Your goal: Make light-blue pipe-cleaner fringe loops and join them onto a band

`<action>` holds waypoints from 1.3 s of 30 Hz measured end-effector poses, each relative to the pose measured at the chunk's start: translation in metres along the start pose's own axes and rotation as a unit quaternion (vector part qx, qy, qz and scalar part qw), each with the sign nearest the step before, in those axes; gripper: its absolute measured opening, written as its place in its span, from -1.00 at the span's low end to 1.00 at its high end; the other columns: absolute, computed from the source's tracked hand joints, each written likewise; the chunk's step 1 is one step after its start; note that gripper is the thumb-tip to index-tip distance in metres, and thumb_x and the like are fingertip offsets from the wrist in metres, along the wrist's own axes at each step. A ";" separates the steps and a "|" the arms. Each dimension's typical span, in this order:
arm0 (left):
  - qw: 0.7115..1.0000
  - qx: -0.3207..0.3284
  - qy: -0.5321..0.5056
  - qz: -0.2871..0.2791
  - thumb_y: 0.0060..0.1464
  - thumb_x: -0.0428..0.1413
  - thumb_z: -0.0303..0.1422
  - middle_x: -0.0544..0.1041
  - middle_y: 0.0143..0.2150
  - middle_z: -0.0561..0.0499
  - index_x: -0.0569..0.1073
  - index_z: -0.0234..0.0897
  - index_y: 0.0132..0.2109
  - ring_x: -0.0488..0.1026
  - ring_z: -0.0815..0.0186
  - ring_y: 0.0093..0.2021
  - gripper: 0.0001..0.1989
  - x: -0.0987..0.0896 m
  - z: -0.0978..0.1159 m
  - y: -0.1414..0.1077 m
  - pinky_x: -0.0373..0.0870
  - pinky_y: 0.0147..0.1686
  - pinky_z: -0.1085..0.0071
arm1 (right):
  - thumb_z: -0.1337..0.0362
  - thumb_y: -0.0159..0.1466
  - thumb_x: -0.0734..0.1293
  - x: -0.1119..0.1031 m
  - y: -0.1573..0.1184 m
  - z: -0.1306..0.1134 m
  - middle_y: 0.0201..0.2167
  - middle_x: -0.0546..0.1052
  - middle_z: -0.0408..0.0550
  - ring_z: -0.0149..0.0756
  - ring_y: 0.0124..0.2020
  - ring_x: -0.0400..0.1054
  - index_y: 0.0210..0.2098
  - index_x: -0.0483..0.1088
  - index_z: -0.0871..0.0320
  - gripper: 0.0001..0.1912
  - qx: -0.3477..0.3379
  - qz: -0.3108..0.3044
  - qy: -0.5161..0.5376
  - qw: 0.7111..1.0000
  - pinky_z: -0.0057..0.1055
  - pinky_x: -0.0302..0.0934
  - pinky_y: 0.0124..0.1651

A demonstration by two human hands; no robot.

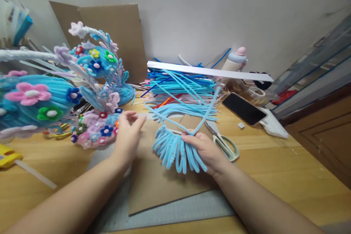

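A row of light blue pipe cleaners bent into loops (179, 150) is pinched between the thumb and fingers of my right hand (204, 146). Two long loose ends rise from it, one slanting up right, the other up left. My left hand (127, 133) is off to the left, apart from the loops, with thumb and fingers spread and nothing seen in them; some of its fingers are hidden. Close beside it is a cluster of small pipe cleaner flowers (95, 131). Beneath the loops lies a cardboard sheet (153, 186).
Behind my hands, blue pipe cleaners (181, 84) lie piled. Scissors (226, 146) and a phone (244, 109) rest on the right. Flower-covered blue pipe cleaner pieces (35, 98) stand at left, above a yellow glue gun (9, 156). A grey mat (192, 208) lies under the cardboard.
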State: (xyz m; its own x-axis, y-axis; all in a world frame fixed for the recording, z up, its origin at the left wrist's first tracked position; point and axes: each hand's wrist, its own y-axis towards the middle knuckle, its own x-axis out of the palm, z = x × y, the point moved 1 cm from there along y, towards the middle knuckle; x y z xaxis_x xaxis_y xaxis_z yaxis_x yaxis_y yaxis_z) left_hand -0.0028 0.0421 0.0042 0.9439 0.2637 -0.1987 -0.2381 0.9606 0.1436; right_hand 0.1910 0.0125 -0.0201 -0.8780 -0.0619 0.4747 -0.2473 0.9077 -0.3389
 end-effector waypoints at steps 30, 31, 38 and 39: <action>0.904 0.111 0.199 -0.363 0.00 0.10 -0.21 0.57 -0.36 0.01 0.54 -0.20 -0.41 0.41 0.18 -0.24 -0.80 0.008 0.031 -0.033 0.20 -0.14 0.30 | 0.22 0.08 0.35 0.008 -0.018 -0.007 -0.53 0.39 -0.15 -0.39 -0.49 0.29 -0.42 0.36 0.18 -0.84 -0.094 -0.103 -0.257 0.956 -0.47 0.22 -0.42; 0.904 0.102 0.191 -0.368 0.00 0.10 -0.21 0.58 -0.34 0.01 0.55 -0.19 -0.38 0.41 0.17 -0.23 -0.80 0.008 0.030 -0.032 0.22 -0.16 0.31 | 0.22 0.08 0.35 0.007 -0.018 -0.006 -0.53 0.39 -0.15 -0.39 -0.49 0.29 -0.42 0.36 0.18 -0.85 -0.093 -0.102 -0.258 0.956 -0.47 0.22 -0.42; 0.906 0.065 0.163 -0.386 0.01 0.09 -0.20 0.58 -0.26 -0.01 0.57 -0.18 -0.26 0.43 0.17 -0.19 -0.76 0.008 0.028 -0.030 0.25 -0.14 0.33 | 0.23 0.06 0.37 0.007 -0.017 -0.005 -0.56 0.37 -0.16 -0.41 -0.51 0.24 -0.46 0.38 0.19 -0.86 -0.103 -0.072 -0.267 0.956 -0.48 0.16 -0.45; 0.908 0.065 0.168 -0.378 0.00 0.10 -0.20 0.58 -0.25 -0.01 0.57 -0.18 -0.26 0.42 0.16 -0.18 -0.77 0.008 0.028 -0.030 0.25 -0.13 0.33 | 0.24 0.06 0.37 0.007 -0.016 -0.005 -0.54 0.38 -0.16 -0.41 -0.49 0.25 -0.44 0.38 0.19 -0.86 -0.102 -0.076 -0.258 0.958 -0.48 0.16 -0.42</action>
State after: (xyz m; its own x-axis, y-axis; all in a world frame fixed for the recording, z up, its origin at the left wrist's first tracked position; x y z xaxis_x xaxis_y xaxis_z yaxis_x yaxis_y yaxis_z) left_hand 0.0179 0.0132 0.0252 0.6977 -0.4345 -0.5697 0.4996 0.8650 -0.0479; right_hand 0.1911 -0.0006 -0.0067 -0.9370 -0.3486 0.0232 -0.3490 0.9309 -0.1078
